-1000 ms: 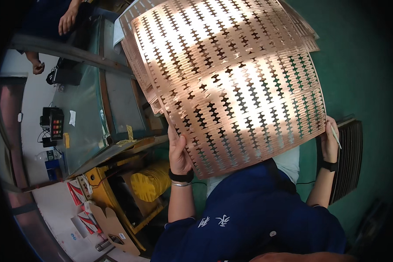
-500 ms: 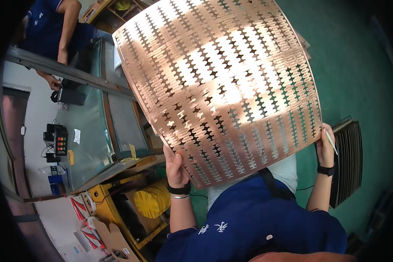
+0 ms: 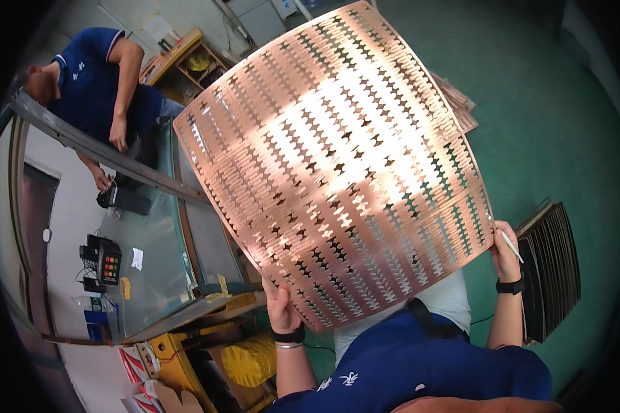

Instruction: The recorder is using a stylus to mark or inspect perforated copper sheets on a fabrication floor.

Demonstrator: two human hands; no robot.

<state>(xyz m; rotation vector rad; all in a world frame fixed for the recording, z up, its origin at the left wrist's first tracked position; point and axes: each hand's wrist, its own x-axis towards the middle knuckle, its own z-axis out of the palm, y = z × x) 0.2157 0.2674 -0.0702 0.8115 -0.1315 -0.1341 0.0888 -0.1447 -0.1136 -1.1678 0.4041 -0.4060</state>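
A large, thin, copper-coloured sheet [image 3: 365, 206] with rows of small cut-out holes hangs in front of my body, slightly bowed and shiny in the middle. My left hand [image 3: 282, 310] grips its lower left edge, the thumb on the face and the other fingers mostly behind. On its lower right edge my right hand [image 3: 505, 255] is closed. A slim pale pen-like stick [image 3: 512, 247] also sticks out from the right hand, pointing down to the right. Both my wrists wear black bands.
To the left stands a glass-topped bench [image 3: 151, 275] with a metal rail [image 3: 103, 151]. A co-worker [image 3: 93, 89] in blue handles a dark device [image 3: 127, 199] there. A yellow frame [image 3: 169, 358] is below. Dark stacked sheets [image 3: 551, 272] stand right; copper-coloured sheets [image 3: 455, 103] lie beyond.
The view has shifted, so the bench and co-worker sit lower in the picture. The sheet appears lower and slightly further left, its far edge now showing. Both hands keep their hold.
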